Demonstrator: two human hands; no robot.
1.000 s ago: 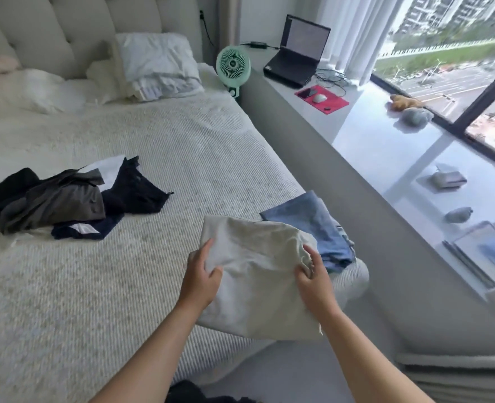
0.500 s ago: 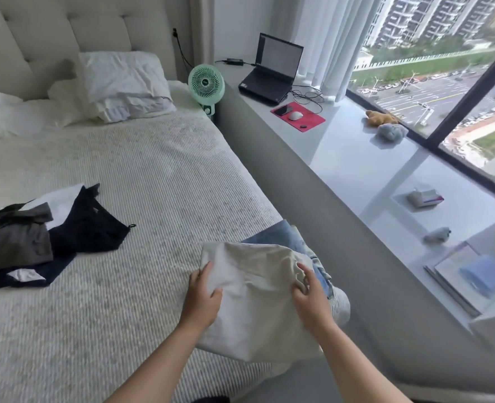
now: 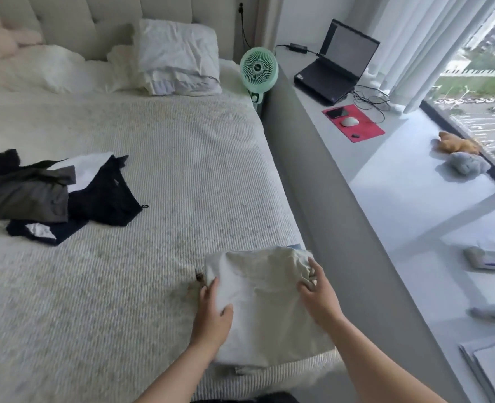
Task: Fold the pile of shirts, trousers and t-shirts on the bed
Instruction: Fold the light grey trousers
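Note:
A folded cream garment [image 3: 263, 303] lies at the near right corner of the bed [image 3: 159, 175]. It covers a blue garment, of which only a sliver [image 3: 296, 246] shows at the far edge. My left hand [image 3: 212, 312] holds the cream garment's left edge, thumb on top. My right hand [image 3: 319, 292] grips the bunched fabric at its right edge. An unfolded pile of dark clothes [image 3: 51, 196], black, grey, navy and white, lies at the left of the bed.
Pillows [image 3: 179, 56] lean on the headboard. A green fan [image 3: 258, 69] stands at the bed's far right corner. The window ledge [image 3: 409, 205] to the right carries a laptop [image 3: 336, 65], a red mouse mat [image 3: 353, 123], soft toys and papers.
Both hands have carried the cream garment forward and down onto the blue garment at the bed's corner, which is now almost fully covered. The dark pile has not moved.

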